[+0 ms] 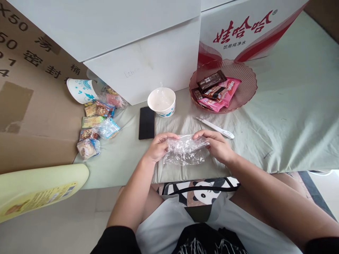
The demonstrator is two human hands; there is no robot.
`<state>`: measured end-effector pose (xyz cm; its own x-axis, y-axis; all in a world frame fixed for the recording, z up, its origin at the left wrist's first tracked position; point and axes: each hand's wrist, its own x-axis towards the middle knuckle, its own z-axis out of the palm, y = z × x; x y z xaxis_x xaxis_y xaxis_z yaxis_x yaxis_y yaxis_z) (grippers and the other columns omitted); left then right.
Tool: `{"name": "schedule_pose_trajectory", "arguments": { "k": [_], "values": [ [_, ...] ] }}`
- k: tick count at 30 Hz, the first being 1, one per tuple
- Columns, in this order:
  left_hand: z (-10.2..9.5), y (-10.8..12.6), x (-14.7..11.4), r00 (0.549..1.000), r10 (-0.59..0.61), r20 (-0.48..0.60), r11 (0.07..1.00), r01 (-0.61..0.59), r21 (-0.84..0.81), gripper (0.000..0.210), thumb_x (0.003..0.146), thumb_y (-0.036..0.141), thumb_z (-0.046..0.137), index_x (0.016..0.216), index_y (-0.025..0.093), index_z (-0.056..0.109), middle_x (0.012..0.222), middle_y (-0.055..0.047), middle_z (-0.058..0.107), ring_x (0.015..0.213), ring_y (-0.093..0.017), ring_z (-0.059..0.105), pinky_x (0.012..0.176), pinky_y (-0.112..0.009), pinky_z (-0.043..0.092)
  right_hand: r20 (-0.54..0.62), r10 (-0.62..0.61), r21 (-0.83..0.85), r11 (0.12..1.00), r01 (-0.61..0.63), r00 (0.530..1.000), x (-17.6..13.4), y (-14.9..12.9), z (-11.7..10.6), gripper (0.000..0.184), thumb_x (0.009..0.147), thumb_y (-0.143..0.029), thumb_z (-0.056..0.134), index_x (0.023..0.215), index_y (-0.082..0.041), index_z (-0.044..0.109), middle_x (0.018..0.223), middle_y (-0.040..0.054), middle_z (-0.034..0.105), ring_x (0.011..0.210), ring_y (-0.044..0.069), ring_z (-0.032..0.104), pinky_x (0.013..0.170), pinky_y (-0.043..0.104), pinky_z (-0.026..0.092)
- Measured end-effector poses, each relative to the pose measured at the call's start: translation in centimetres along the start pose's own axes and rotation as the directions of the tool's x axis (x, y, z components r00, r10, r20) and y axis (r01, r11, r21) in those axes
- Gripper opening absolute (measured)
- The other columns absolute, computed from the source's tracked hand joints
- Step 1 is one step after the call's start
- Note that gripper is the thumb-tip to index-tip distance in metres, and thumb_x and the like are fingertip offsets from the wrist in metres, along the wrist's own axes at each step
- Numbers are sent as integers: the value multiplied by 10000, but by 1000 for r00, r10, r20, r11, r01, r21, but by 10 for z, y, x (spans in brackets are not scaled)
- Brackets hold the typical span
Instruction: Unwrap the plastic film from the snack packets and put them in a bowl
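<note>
Crinkled clear plastic film (185,151) is stretched between my two hands at the table's front edge. My left hand (161,146) pinches its left end with thumb and fingers. At the right end, my right hand (215,143) grips it the same way. Beyond the film stands a white paper bowl (162,102) with a blue leaf print and something clear inside. A black phone (146,123) lies left of the bowl. To the right, a white utility knife (215,127) rests on the cloth, close behind my right hand.
A pink ribbed bowl (250,84) holds several wrapped snacks at the back right. Small packaged snacks (91,121) and a tipped paper bowl (82,91) lie on the left. White boxes (148,63) and a brown carton (42,106) border the green tablecloth (291,116).
</note>
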<state>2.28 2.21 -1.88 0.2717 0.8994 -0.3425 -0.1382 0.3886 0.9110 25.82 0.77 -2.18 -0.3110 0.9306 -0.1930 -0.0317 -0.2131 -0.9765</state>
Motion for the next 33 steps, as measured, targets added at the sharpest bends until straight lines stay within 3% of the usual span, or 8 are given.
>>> {"name": "schedule_pose_trajectory", "arguments": {
  "k": [3, 6, 9, 14, 16, 20, 26, 33],
  "values": [
    [-3, 1, -2, 999, -8, 53, 1000, 9, -22, 213, 577, 259, 812, 765, 164, 780, 685, -27, 710, 518, -97, 542, 492, -220, 399, 8, -43, 6, 999, 43, 999, -1, 4, -3, 308, 813, -328, 459, 833, -192, 735, 858, 72, 697, 754, 198, 571, 670, 336, 428],
    [-4, 1, -3, 989, 7, 147, 998, 2, -66, 335, 634, 467, 755, 728, 147, 780, 674, -67, 705, 549, -142, 579, 523, -266, 436, 1, -71, -41, 997, 71, 997, -1, 4, -2, 478, 936, -481, 400, 704, -190, 700, 812, 93, 693, 771, 205, 580, 706, 346, 441],
    [-5, -1, -4, 986, 46, 161, 996, -57, 65, 474, 718, 612, 699, 673, 142, 749, 694, -95, 711, 633, -177, 627, 592, -287, 468, 19, -15, -76, 997, 17, 1000, 0, 1, 1, 402, 888, -560, 562, 721, -198, 614, 684, 29, 595, 629, 148, 498, 602, 300, 394],
    [-6, -9, -4, 990, 139, 38, 940, -144, 309, 284, 708, 363, 818, 888, 174, 706, 763, -25, 699, 650, -130, 610, 614, -235, 454, 59, 105, -74, 992, -101, 993, 3, 0, 3, 473, 717, -403, 779, 1079, -221, 536, 745, -43, 570, 594, 120, 496, 541, 255, 387],
    [-6, -11, -1, 969, 232, -81, 928, -195, 317, 325, 707, 322, 805, 974, 192, 673, 825, -17, 691, 688, -130, 624, 626, -229, 470, 127, 147, -146, 981, -128, 981, 4, 0, 4, 352, 725, -382, 757, 973, -207, 579, 678, -48, 536, 593, 124, 495, 541, 256, 387],
    [-6, -13, 6, 854, 427, -296, 877, -311, 367, 351, 662, 265, 790, 969, 208, 629, 912, -13, 647, 793, -134, 625, 701, -233, 507, 115, 129, -222, 970, -102, 985, 5, -2, 5, 218, 783, -404, 665, 799, -213, 560, 613, -47, 495, 558, 115, 442, 518, 253, 337],
    [-5, -15, 5, 804, 491, -334, 839, -333, 431, 272, 710, 241, 741, 942, 207, 604, 924, -20, 604, 806, -132, 602, 732, -247, 509, 63, 75, -224, 973, -59, 995, 3, 0, 6, 197, 789, -380, 624, 873, -203, 601, 780, 13, 617, 691, 167, 584, 641, 309, 459],
    [-7, -15, 6, 773, 524, -357, 798, -301, 522, 181, 725, 259, 717, 837, 202, 588, 855, -1, 562, 734, -116, 543, 630, -224, 445, 71, 77, -210, 976, -61, 994, 3, 4, 4, 176, 782, -350, 597, 881, -206, 614, 762, 2, 621, 685, 162, 581, 634, 303, 446]
  ]
}}
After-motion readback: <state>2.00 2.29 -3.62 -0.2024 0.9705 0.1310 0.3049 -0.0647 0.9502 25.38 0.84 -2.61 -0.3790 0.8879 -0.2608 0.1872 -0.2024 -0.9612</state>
